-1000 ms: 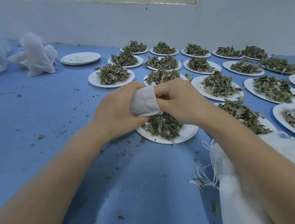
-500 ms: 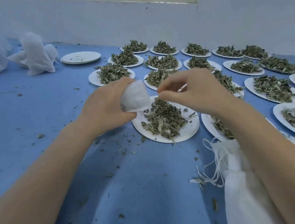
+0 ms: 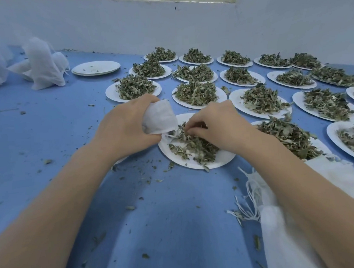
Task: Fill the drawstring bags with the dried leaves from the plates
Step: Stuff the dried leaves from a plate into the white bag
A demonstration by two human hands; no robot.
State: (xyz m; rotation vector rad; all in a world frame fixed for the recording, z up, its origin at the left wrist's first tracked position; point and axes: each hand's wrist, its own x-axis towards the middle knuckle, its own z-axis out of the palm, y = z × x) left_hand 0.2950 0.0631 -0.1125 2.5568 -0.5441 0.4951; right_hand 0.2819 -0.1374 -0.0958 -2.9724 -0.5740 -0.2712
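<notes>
Fingers of left hand (image 3: 127, 126) curled around small white drawstring bag (image 3: 160, 117), right hand (image 3: 216, 124) fingertips pinching dried leaves (image 3: 195, 147) on nearest white plate (image 3: 224, 159), blue table (image 3: 50, 139)

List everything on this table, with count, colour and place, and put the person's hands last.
Plates heaped with dried leaves: more than a dozen, some cut off at the right edge; white plates, green leaves; rows across the far and right table.
Plate being worked from: one, white, partly emptied, centre.
Emptied plates: a small stack, white, far left of the rows.
Drawstring bag: one, white, held over the centre plate.
Bags in a heap: count unclear, white, far left.
Bags with loose strings: a pile, white, near right.
Table: blue, strewn with leaf crumbs.
Left hand: grips the drawstring bag.
Right hand: its fingers pinch leaves on the centre plate.
</notes>
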